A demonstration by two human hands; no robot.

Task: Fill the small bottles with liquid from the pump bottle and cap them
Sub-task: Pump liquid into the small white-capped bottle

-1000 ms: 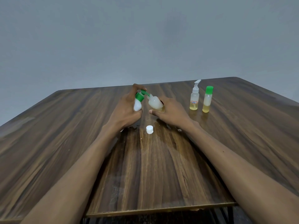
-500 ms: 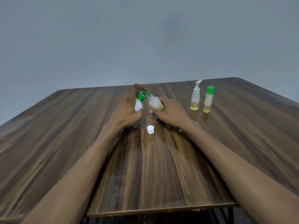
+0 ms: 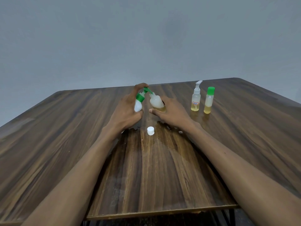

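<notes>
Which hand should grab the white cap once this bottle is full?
Probably the left. The right hand holds the open small bottle, which needs steadying while being capped. The left hand holds only the pump bottle, which can be set down, and the white cap lies between both wrists.

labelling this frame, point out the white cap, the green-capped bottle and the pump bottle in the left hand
white cap [image 3: 150, 130], head view, on its side wall
green-capped bottle [image 3: 209, 100], head view, on its clear body
pump bottle [image 3: 138, 106], head view, on its white body below the green collar
</notes>
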